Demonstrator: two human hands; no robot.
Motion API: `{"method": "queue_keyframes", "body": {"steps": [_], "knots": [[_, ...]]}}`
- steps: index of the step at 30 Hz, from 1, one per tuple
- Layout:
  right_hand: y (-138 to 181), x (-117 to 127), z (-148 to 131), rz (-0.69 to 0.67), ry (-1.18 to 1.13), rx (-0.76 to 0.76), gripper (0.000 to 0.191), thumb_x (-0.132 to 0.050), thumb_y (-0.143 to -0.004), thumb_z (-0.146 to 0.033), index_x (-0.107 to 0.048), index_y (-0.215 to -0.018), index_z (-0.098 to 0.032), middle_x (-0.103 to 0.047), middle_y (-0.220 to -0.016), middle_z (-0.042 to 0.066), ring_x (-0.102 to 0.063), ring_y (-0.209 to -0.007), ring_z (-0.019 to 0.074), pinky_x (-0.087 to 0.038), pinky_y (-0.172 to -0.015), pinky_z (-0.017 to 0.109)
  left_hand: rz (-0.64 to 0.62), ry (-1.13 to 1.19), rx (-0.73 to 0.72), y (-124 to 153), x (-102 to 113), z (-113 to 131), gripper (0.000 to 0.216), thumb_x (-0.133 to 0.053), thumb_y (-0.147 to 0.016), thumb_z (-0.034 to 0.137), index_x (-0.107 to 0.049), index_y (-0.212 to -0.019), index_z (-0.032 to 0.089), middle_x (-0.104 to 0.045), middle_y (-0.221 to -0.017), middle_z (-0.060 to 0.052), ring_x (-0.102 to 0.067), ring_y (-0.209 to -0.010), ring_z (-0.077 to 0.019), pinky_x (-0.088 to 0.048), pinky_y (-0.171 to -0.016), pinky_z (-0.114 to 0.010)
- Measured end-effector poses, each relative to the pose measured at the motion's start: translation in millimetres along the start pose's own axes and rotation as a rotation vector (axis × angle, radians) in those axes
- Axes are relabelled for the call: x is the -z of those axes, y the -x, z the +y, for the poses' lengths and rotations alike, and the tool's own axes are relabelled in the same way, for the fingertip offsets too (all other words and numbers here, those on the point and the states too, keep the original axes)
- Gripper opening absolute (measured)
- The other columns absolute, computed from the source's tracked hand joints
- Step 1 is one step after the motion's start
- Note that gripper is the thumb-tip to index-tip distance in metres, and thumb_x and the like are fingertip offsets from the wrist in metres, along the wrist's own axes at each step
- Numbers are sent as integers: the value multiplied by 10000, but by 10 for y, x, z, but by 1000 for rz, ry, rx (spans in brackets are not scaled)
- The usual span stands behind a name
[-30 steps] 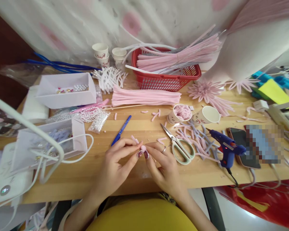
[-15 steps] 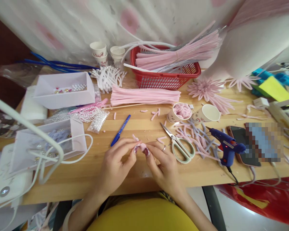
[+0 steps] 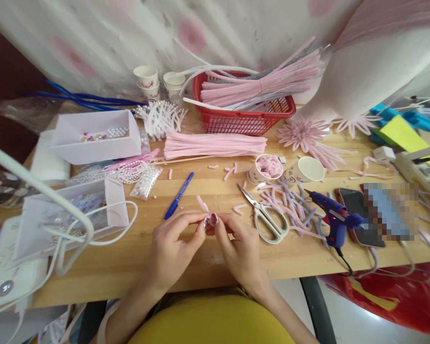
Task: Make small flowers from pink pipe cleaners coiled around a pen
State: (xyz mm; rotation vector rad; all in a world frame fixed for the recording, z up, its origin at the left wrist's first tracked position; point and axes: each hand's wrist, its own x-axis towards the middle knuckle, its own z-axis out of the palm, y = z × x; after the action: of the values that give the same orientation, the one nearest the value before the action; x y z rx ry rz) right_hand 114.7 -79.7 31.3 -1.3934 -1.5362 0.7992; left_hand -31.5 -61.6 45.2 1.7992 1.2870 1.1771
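Both my hands meet low over the front middle of the table, fingertips together. My left hand (image 3: 177, 239) and my right hand (image 3: 240, 243) pinch a small curled piece of pink pipe cleaner (image 3: 211, 219), mostly hidden by the thumbs and fingers. Just beyond the fingertips shows a short pink strip (image 3: 202, 203); whether it joins the held piece I cannot tell. A blue pen (image 3: 179, 196) lies left of the hands. To the right, scissors with pale green handles (image 3: 271, 224) rest near my right hand, blades partly spread.
Behind are a pink pipe cleaner bundle (image 3: 215, 145), a red basket (image 3: 236, 123), a paper cup of pink curls (image 3: 261, 177) and another paper cup (image 3: 304, 173). A blue glue gun (image 3: 335, 215) and a phone (image 3: 361, 220) lie right; white boxes (image 3: 96, 143) and a cable (image 3: 129, 224) left.
My fingertips have drawn closer together and slightly nearer to me, covering more of the pink piece. More of the pink strip beyond them shows. The view has shifted slightly.
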Motion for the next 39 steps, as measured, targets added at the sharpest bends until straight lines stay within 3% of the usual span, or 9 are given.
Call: {"method": "queue_keyframes", "body": {"steps": [4, 6, 14, 18, 21, 27, 32, 35, 39], "knots": [[-25, 9, -33, -23, -93, -41, 179, -529, -937, -218, -677, -844, -181, -751, -726, 37, -707, -618, 150, -551, -555, 222, -89, 100, 149, -38, 47, 4, 125, -584, -877, 132, -695, -869, 189, -748, -843, -14, -698, -752, -139, -572, -702, -231], [-38, 18, -44, -24, -110, -58, 182, -535, -934, -233, -675, -831, -179, -752, -726, 40, -705, -612, 151, -558, -562, 230, -149, 79, 122, -61, 82, -18, 121, -570, -892, 139, -679, -890, 190, -739, -856, -18, -698, -765, -142, -574, -713, -238], [-70, 51, -82, -78, -255, -236, 236, -581, -921, -334, -674, -780, -168, -729, -660, 31, -701, -583, 160, -578, -562, 249, -305, -392, -530, -176, 271, -45, 229, -439, -973, 137, -636, -1089, 155, -729, -958, -86, -680, -925, -198, -564, -863, -338], [-46, 7, -94, -64, -390, -317, 262, -593, -917, -377, -691, -792, -169, -746, -700, 41, -729, -634, 182, -615, -615, 282, -277, -590, -652, -190, 285, -9, 259, -394, -979, 125, -650, -1011, 120, -733, -904, -102, -690, -844, -213, -575, -757, -325], [-22, -23, -93, -13, -290, -236, 233, -565, -935, -318, -698, -804, -179, -751, -710, 35, -728, -637, 171, -596, -595, 249, -240, -665, -656, -142, 243, -37, 202, -439, -954, 99, -640, -975, 105, -728, -884, -105, -685, -818, -219, -554, -727, -320], [10, -30, -34, 54, 219, 117, 186, -520, -943, -213, -696, -888, -188, -740, -684, 34, -665, -535, 143, -500, -517, 224, -271, -682, -474, -75, 173, 0, 193, -422, -930, 99, -610, -947, 143, -689, -802, -73, -658, -764, -219, -507, -677, -318], [31, -61, 14, 93, 414, 369, 214, -486, -961, -186, -699, -941, -191, -719, -625, 36, -634, -497, 145, -484, -518, 237, -313, -150, 74, -79, 141, 137, 189, -428, -922, 162, -544, -776, 199, -617, -697, -6, -603, -629, -156, -474, -572, -258], [12, -54, 17, 70, 336, 371, 214, -485, -965, -174, -695, -998, -195, -756, -717, 52, -675, -562, 154, -514, -560, 241, -306, 257, 375, -67, 118, 131, 212, -457, -931, 234, -562, -752, 193, -581, -659, 15, -592, -593, -134, -494, -560, -238], [-49, 25, 4, -51, 2, 167, 213, -491, -967, -174, -693, -1030, -205, -771, -861, 49, -722, -721, 160, -553, -650, 242, -261, 357, 379, -67, 128, 74, 162, -500, -932, 261, -600, -824, 193, -596, -733, 5, -608, -689, -140, -507, -643, -242]]}}
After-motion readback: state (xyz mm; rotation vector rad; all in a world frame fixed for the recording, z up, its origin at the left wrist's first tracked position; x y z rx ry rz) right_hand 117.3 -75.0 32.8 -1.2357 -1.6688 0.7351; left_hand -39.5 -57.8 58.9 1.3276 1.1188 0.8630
